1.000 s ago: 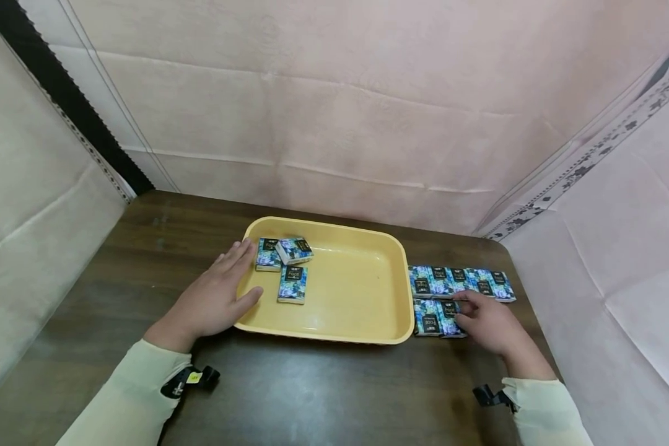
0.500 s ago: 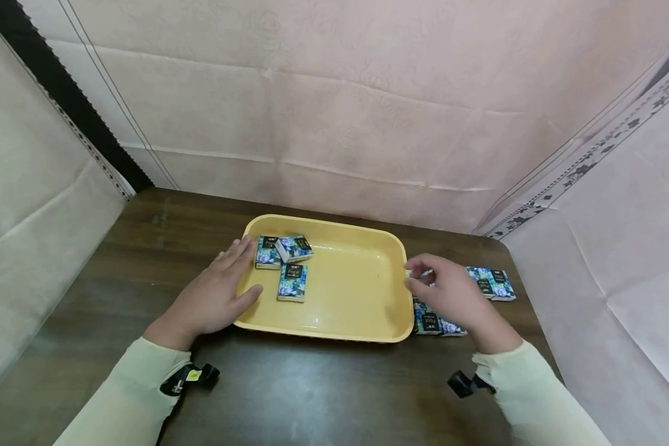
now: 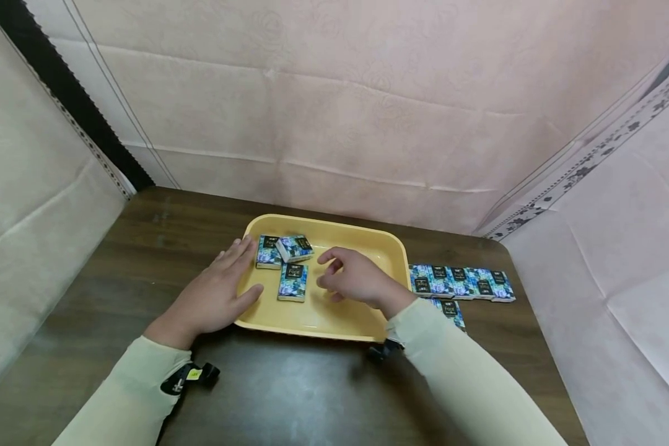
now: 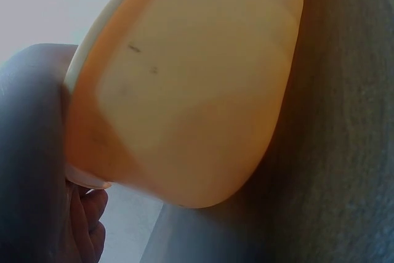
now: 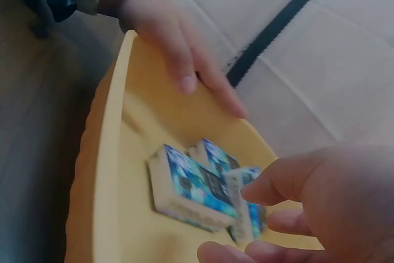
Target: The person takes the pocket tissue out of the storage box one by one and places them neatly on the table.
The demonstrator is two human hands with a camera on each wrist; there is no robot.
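My left hand (image 3: 212, 294) rests on the left rim of a yellow plastic tray (image 3: 345, 227), fingers stretched along it and thumb inside. Seen from the left wrist, the tray's outer wall (image 4: 197, 90) fills most of the view. Three small blue floral-print packs with black labels and pale sides lie at the tray's left end; one pack (image 3: 292, 283) is nearest me, and another (image 3: 294, 248) leans on a third (image 3: 268, 252). Just right of them, my right hand (image 3: 357, 279) hovers over the tray. In the right wrist view its bent fingers and thumb are apart, holding nothing.
Right of the tray, a row of similar packs (image 3: 459, 283) lies on the dark wooden table (image 3: 290, 396). Nearer me is a second, shorter row (image 3: 450, 310), partly hidden by my right sleeve. Pale cloth walls (image 3: 323, 124) enclose the table's back and sides.
My right hand has left the packs at the right and moved left across the tray's rim to above its middle. The left hand and the tray packs have stayed put.
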